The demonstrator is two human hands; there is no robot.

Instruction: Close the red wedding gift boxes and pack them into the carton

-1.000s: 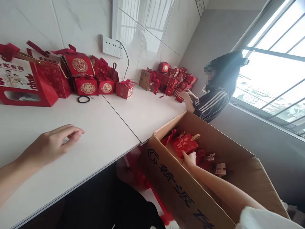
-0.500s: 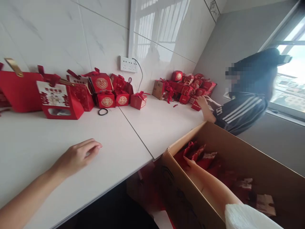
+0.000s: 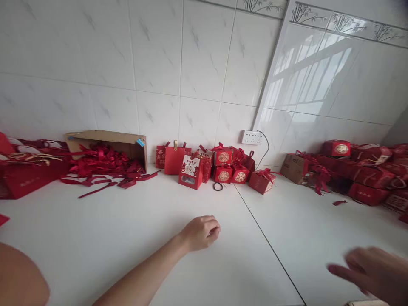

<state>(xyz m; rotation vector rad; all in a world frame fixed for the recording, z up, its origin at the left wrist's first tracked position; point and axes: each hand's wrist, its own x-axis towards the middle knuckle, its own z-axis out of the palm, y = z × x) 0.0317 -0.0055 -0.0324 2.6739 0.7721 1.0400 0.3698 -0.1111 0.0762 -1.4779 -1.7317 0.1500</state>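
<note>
My left hand (image 3: 202, 233) rests on the white table (image 3: 127, 229), fingers curled in loosely and nothing visible in them. Over the table at the lower right is my right hand (image 3: 369, 270), smeared by motion, its thumb pointing left; whether it holds anything is unclear. Beyond my left hand stand a red box with a window and white label (image 3: 190, 171), stacked red boxes with gold emblems (image 3: 223, 174) and a smaller red box with a bow (image 3: 262, 182). A black ring (image 3: 218, 186) lies in front of the stack.
A cardboard box (image 3: 135, 155) spills red ribbons (image 3: 105, 163) at the back left, beside red bags (image 3: 35, 174). Red boxes (image 3: 371, 191) are piled at the right. A power strip (image 3: 251, 137) with a cable is on the tiled wall.
The view has swung left, bringing in the ribbons. My right hand has come out of the large cardboard box. The other person is out of view.
</note>
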